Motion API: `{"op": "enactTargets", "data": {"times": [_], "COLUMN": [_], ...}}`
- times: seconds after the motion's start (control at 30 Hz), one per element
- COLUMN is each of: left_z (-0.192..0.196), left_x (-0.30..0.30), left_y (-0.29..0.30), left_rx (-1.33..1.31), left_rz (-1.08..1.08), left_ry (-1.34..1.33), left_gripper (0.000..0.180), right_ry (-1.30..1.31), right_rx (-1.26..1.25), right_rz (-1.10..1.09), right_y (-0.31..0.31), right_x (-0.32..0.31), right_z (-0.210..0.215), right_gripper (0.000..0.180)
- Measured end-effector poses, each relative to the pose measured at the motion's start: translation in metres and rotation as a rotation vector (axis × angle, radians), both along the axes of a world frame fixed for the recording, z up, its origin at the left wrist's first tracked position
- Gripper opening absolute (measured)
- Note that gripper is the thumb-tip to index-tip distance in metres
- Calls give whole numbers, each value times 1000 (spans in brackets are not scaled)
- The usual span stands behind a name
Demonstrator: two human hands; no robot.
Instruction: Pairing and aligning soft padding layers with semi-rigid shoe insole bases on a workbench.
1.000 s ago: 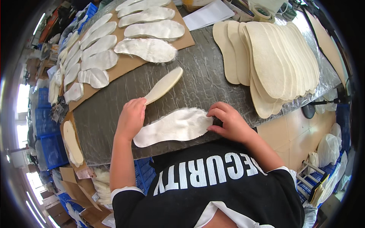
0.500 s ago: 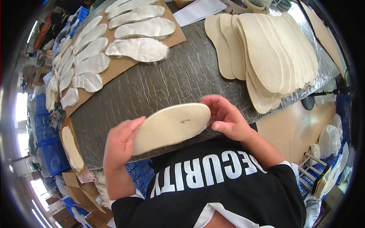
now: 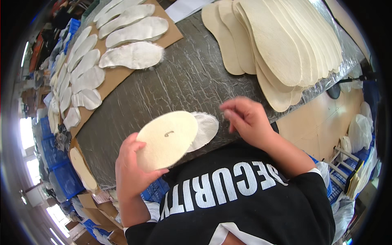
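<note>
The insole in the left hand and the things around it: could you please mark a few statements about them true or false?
1. The left hand holds a cream insole lifted above the grey table. True.
2. The right hand grips that insole as well. False: it is off the insole, fingers loose, holding nothing.
3. A white fuzzy piece shows behind the held insole. True.
4. The stack of cream insoles lies at the table's near left corner. False: it lies fanned out at the far right.
5. White fuzzy insoles lie in rows on brown cardboard at the far left. True.
</note>
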State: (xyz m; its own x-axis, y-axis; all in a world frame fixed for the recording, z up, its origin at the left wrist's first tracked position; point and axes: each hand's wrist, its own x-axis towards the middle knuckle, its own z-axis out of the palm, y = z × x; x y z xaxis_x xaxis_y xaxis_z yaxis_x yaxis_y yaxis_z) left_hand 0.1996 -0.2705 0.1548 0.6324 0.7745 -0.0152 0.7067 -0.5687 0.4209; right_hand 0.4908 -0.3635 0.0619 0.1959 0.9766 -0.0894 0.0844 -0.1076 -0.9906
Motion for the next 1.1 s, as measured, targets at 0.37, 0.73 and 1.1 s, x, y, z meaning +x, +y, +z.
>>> {"op": "enactTargets", "data": {"times": [0.37, 0.73, 1.1], "left_z": [-29, -31, -32], "left_x": [22, 31, 34], "left_y": [1, 5, 7], "left_rx": [15, 1, 0], "left_rz": [-275, -304, -314], "left_ry": [37, 68, 75], "left_gripper": [64, 62, 60], "right_ry": [584, 548, 515], "right_rx": [-519, -459, -442], "right_rz": [263, 350, 385], "right_y": [-28, -26, -25], "right_x": [-7, -2, -1], "right_z": [-12, -13, -12], "right_gripper": [46, 47, 47]}}
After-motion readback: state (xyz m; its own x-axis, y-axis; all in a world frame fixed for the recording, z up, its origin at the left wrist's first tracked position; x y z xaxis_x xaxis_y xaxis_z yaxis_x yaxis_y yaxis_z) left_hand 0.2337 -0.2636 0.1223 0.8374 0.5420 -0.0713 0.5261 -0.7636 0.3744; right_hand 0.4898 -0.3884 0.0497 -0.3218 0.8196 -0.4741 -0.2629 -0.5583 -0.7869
